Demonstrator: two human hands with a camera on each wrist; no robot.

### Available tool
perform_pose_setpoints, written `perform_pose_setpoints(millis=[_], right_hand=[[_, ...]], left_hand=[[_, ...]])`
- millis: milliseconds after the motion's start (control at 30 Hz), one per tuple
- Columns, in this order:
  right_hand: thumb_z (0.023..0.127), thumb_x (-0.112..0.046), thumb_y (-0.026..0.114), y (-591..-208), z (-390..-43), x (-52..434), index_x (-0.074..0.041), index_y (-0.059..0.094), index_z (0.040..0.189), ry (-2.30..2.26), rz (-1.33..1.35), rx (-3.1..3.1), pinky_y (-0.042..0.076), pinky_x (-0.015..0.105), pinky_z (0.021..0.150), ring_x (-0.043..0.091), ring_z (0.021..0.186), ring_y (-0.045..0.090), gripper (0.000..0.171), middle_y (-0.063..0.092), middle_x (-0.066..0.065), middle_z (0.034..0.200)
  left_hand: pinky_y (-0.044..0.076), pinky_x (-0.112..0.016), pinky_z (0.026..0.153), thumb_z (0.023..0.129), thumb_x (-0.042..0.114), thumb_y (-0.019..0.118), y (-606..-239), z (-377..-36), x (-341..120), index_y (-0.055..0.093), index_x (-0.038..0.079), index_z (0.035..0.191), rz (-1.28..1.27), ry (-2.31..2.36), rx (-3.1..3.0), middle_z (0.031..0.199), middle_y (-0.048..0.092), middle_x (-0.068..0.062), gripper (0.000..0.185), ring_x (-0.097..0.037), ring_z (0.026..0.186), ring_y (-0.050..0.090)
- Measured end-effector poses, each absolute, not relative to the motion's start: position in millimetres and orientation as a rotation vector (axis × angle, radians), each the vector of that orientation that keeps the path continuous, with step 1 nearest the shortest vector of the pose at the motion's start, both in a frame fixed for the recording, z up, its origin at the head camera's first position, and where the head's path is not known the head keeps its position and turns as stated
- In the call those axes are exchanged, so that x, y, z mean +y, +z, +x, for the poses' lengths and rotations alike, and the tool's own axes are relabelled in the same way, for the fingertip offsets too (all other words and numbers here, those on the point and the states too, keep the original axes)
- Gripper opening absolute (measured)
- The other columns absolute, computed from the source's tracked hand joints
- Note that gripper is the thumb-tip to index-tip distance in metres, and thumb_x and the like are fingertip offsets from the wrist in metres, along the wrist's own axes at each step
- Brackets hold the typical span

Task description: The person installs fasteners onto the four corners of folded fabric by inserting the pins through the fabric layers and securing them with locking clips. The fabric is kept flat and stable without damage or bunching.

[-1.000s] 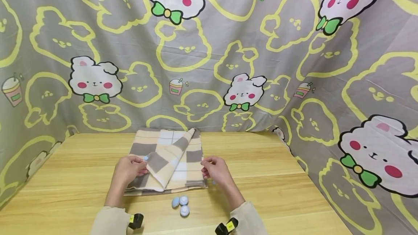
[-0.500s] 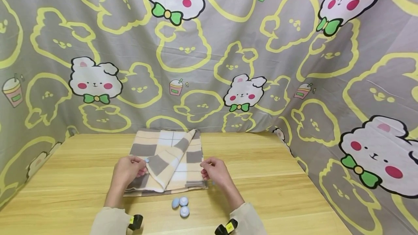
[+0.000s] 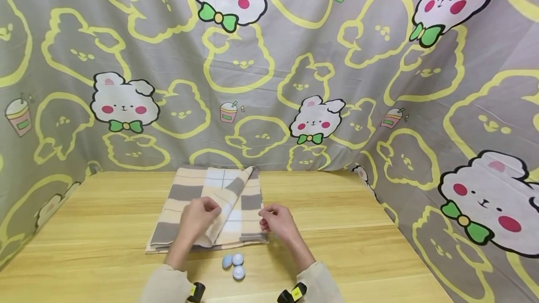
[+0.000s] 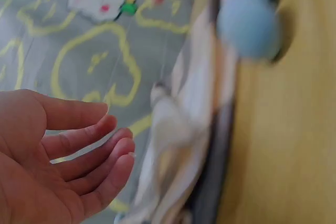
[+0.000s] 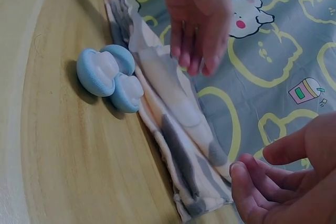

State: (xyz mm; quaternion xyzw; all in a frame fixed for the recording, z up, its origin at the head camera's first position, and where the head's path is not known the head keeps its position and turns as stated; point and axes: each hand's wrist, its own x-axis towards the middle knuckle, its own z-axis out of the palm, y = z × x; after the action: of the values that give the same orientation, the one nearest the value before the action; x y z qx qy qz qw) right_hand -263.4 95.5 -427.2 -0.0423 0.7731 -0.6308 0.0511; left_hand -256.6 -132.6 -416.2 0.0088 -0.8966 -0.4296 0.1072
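A plaid fleece blanket [image 3: 181,193] in beige, grey and white lies folded on the table, one corner turned back as a flap [image 3: 237,186]. Over that flap is my left hand [image 3: 198,219], covering its near left part in the head view. In the left wrist view its fingers [image 4: 113,169] curve loosely with nothing between them and the thumb. Beside the blanket's right edge hovers my right hand [image 3: 278,221], its thumb and fingers [image 5: 247,187] loosely bent and apart. Three round blue pieces [image 5: 96,72] with white domed centres sit together in front of the blanket.
The wooden table [image 3: 337,228] extends to both sides of the blanket. A grey curtain [image 3: 261,74] with cartoon rabbits hangs at its back and sides. A small blue spot [image 3: 275,235] shows beside the right hand.
My left hand has moved right, from the flap's left edge to over the flap. The small blue piece seen there earlier is now hidden. The right hand has hardly moved.
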Motion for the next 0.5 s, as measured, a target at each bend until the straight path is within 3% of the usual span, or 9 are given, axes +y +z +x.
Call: perform_pose_setpoints(millis=[200,500], right_hand=[[0.098,-0.003,0.056,-431.0,-264.5,96.9,0.017,0.063,0.106,-1.934,-0.151,2.335,0.053,0.025,0.060,0.011,0.062,0.058,0.022,0.062,0.007,0.073],[0.092,-0.003,0.063,-430.9,-262.5,97.6,0.013,0.068,0.098,-1.868,-0.229,2.438,0.057,0.031,0.062,0.012,0.062,0.059,0.017,0.066,0.011,0.072]], left_hand=[[0.049,-0.032,0.065,0.082,0.006,0.079,-428.7,-249.9,-90.9,0.071,0.009,0.078,-0.198,-1.236,-2.719,0.072,0.068,0.000,0.008,-0.012,0.067,0.059],[0.048,-0.033,0.065,0.073,0.010,0.086,-436.9,-242.6,-76.8,0.073,0.008,0.087,-0.349,-1.194,-2.897,0.084,0.068,-0.007,0.020,-0.018,0.075,0.060]])
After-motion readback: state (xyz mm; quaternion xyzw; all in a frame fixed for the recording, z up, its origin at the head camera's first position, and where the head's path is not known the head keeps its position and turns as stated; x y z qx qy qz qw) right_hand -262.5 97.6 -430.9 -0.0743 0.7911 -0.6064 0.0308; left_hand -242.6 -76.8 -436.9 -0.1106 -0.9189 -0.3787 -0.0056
